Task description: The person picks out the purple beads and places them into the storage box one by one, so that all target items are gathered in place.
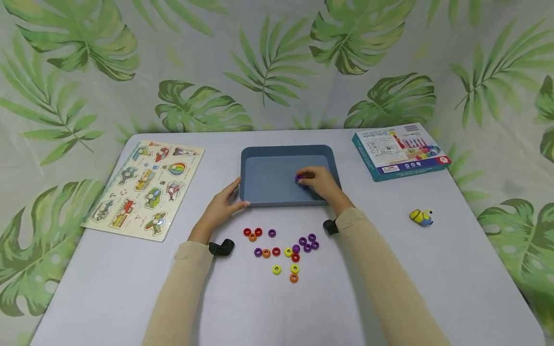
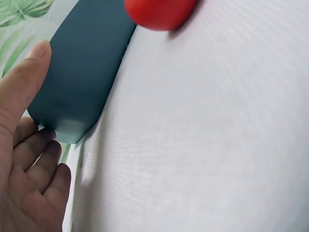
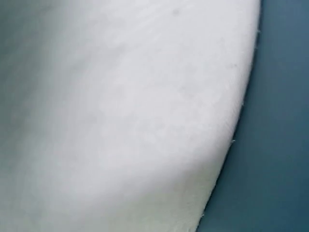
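In the head view my right hand (image 1: 319, 182) pinches a purple ring bead (image 1: 298, 178) over the right part of the blue-grey tray (image 1: 272, 173). My left hand (image 1: 220, 207) touches the tray's near left corner, thumb at the front side and fingers along the left. The left wrist view shows that spread thumb and the loosely bent fingers against the tray wall (image 2: 82, 67). Loose ring beads lie in front of the tray: purple ones (image 1: 303, 241), red ones (image 1: 276, 251), orange ones (image 1: 266, 253) and yellow ones (image 1: 276, 270). In the right wrist view only the tray's side (image 3: 275, 125) and cloth appear; the hand is out of frame.
A picture puzzle board (image 1: 144, 190) lies on the left of the white-covered table (image 1: 242, 312). At the back right is a teal game box (image 1: 402, 150), with a small yellow and blue toy figure (image 1: 421, 217) nearer. Leaf-patterned cloth (image 1: 277, 62) hangs behind.
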Demonstrator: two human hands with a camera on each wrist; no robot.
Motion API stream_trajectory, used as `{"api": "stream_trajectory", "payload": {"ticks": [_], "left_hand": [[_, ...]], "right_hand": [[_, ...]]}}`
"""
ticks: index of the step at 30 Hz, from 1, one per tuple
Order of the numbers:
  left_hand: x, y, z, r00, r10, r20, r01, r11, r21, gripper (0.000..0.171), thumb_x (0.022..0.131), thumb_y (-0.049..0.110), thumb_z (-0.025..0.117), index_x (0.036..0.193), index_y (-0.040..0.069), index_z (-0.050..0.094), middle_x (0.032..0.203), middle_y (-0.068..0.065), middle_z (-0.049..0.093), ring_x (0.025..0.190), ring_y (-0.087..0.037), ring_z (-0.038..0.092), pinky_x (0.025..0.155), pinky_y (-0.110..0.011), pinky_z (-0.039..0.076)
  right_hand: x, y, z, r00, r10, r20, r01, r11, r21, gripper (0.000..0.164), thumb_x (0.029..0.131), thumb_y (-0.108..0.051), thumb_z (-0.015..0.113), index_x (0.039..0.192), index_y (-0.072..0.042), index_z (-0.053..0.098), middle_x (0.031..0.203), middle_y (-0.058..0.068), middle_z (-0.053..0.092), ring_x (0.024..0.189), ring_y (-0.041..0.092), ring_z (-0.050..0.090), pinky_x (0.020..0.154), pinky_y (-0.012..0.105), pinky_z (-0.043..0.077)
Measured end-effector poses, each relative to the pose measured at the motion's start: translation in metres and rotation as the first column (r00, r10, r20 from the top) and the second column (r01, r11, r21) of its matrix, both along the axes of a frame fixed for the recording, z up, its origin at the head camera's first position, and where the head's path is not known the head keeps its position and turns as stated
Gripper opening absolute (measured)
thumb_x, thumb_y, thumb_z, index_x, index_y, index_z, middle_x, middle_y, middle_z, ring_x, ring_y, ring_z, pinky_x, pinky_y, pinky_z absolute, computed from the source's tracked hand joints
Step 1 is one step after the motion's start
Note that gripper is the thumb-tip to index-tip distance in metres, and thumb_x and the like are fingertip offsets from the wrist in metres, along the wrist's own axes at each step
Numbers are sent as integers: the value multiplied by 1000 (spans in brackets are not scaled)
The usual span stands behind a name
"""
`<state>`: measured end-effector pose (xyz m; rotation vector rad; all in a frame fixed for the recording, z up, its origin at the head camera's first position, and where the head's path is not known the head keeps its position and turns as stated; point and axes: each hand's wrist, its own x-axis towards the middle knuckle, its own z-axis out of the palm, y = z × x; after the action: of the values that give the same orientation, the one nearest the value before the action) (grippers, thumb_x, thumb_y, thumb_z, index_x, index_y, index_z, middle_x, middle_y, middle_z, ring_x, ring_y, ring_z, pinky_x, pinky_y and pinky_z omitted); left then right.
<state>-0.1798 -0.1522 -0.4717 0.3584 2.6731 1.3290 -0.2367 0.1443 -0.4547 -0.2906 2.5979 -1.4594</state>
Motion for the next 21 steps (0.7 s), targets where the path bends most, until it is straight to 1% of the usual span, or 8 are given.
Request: {"api": "stream_trajectory", "payload": {"ticks": [2,6,8,10,13,17,19,21], "left_hand": [[0,0,0,1000,4,-3,-4,1000,1,79,65,51,58,130,33,18,133,1,23,119,-18,24,96,-33,22],[0,0,1,1000,6,-10,-6,1000,-1,79,65,50,59,131,32,19,133,1,24,118,-18,24,96,-33,22],[0,0,1,1000,-1,-13,1,1000,4,80,65,50,59,132,29,19,133,0,24,118,-19,24,96,-33,22],[0,0,1,1000,-4,-14,4,1000,7,80,65,50,59,132,28,20,133,0,24,119,-19,24,96,-34,22],[0,0,0,1000,-5,-21,5,1000,7,80,65,51,59,132,28,20,133,0,24,119,-19,24,96,-33,22],[-1,0,-1,1000,1,-28,-1,1000,-6,79,66,50,59,131,29,20,133,1,24,119,-17,24,96,-32,22],[-1,0,-1,1000,1,-25,-2,1000,-9,79,66,49,59,131,30,19,133,2,24,119,-17,24,96,-32,22],[-1,1,-2,1000,-1,-23,1,1000,-11,79,67,49,59,131,30,19,133,2,23,119,-17,24,96,-32,22]], "right_hand": [[0,0,-1,999,28,-23,-27,999,45,23,73,-10,62,96,-8,61,89,2,59,82,13,52,71,29,42],[-1,-1,-2,996,72,-47,-66,991,120,23,74,-12,61,97,-9,60,90,1,58,83,12,51,72,27,42],[2,-1,0,997,67,-41,-61,990,124,25,75,-14,60,99,-10,60,91,0,58,82,12,52,70,28,43],[7,-2,5,996,66,-62,-60,993,106,27,76,-17,60,102,-11,58,95,2,57,84,12,51,70,27,43],[21,-7,16,986,96,-139,-90,995,46,30,76,-21,59,104,-11,57,98,6,57,86,15,51,69,28,44],[45,-16,27,945,182,-273,-199,979,-35,33,75,-22,60,104,-8,56,100,8,56,89,21,51,75,32,43],[59,-20,26,930,218,-296,-248,967,-65,34,74,-23,61,104,-7,56,100,8,56,90,22,51,77,32,42],[73,-24,23,927,255,-276,-288,954,-88,35,73,-23,62,104,-8,55,101,9,56,91,22,51,79,33,42]]}}
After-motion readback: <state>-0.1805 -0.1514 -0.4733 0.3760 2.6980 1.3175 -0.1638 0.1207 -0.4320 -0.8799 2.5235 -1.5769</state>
